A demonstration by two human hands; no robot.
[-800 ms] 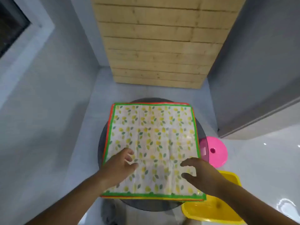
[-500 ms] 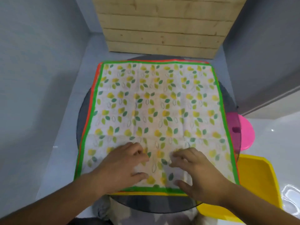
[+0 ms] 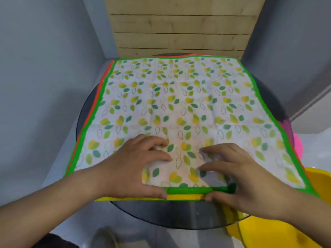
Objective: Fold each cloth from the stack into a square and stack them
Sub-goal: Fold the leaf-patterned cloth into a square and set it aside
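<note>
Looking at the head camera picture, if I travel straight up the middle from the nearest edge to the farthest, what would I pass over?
dark round table → yellow cloth edge → leaf-print cloth with a green border → wooden slat panel

table [image 3: 161,217]: standing round, dark, glassy
plank panel [image 3: 179,33]: rising behind table
pink disc [image 3: 298,145]: peeking out right
yellow tub [image 3: 268,235]: sitting near right

The leaf-print cloth [image 3: 179,97] on the round dark table [image 3: 179,213] is pinched at its 6 o'clock edge by the left hand [image 3: 132,169] and the right hand [image 3: 241,179].
</note>
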